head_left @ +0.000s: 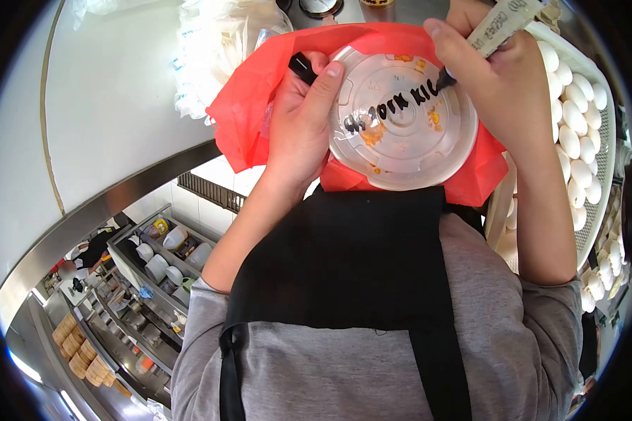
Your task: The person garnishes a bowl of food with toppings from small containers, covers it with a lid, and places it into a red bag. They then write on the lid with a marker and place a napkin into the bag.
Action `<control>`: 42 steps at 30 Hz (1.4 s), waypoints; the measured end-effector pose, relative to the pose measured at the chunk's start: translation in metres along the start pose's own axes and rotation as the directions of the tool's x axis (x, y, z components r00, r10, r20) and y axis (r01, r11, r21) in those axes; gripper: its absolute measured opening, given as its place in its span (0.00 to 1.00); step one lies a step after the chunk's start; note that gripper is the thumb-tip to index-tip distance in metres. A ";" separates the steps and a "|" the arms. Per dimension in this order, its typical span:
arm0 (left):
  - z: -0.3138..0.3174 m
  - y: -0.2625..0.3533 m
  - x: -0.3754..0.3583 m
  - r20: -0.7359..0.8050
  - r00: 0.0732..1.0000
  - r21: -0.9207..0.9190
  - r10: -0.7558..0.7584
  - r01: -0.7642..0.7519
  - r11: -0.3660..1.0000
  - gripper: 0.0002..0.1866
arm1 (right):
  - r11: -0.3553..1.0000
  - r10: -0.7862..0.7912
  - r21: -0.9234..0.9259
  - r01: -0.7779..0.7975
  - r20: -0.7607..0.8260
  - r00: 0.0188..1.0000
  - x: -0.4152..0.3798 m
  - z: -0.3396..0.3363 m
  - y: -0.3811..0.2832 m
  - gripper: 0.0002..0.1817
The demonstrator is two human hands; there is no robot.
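**Marking a container lid**

Right hand (pixel 502 84) is gripping a marker (pixel 495 31), fingers closed around it, tip touching the clear lid (pixel 404 133) beside black writing. Left hand (pixel 302 119) is closing its grip on the marker cap (pixel 302 68), thumb pressing the lid rim. Lid is sitting on a red bag (pixel 246 105), egg tray (pixel 576 133) just beside it.

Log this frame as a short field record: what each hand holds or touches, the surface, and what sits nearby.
left hand: left hand steadies the round clear plastic lid, with a black marker cap tucked under the thumb
right hand: right hand grips a grey-barrelled black marker, tip on the lid
lid: black handwriting across it, orange specks
under the lid: red plastic bag
nearby: tray of white eggs by the right arm
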State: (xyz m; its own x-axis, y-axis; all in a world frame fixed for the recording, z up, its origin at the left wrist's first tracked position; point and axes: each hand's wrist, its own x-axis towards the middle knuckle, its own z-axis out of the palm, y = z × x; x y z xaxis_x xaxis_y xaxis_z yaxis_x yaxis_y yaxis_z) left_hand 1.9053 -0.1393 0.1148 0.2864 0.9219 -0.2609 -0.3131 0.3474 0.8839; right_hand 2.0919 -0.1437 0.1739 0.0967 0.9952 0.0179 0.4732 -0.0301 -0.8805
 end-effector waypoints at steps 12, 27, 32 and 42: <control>-0.002 0.000 0.000 -0.010 1.000 -0.011 -0.023 0.023 1.000 0.07 | 0.989 0.021 0.148 -0.019 -0.009 1.000 0.002 -0.005 0.014 0.15; -0.003 0.013 -0.003 0.301 0.759 0.682 0.577 -0.594 0.426 0.07 | 0.920 0.126 0.391 -0.023 -0.240 0.963 0.004 -0.011 0.005 0.11; 0.012 0.027 -0.008 0.482 0.736 0.789 0.476 -0.601 0.129 0.12 | 0.812 -0.310 0.527 0.250 0.026 0.950 -0.007 0.007 -0.009 0.10; 0.028 0.051 -0.030 0.425 0.860 0.772 0.284 -0.507 0.383 0.14 | 0.813 -0.468 0.392 0.430 0.000 0.884 -0.019 -0.031 -0.030 0.17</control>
State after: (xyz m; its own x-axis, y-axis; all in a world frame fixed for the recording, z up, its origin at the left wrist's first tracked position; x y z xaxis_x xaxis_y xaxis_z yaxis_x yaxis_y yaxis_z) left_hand 1.9065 -0.1537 0.1786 0.5420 0.8184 0.1910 0.4339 -0.4672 0.7704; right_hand 2.1031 -0.1646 0.2151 -0.1361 0.8938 0.4274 0.0826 0.4401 -0.8941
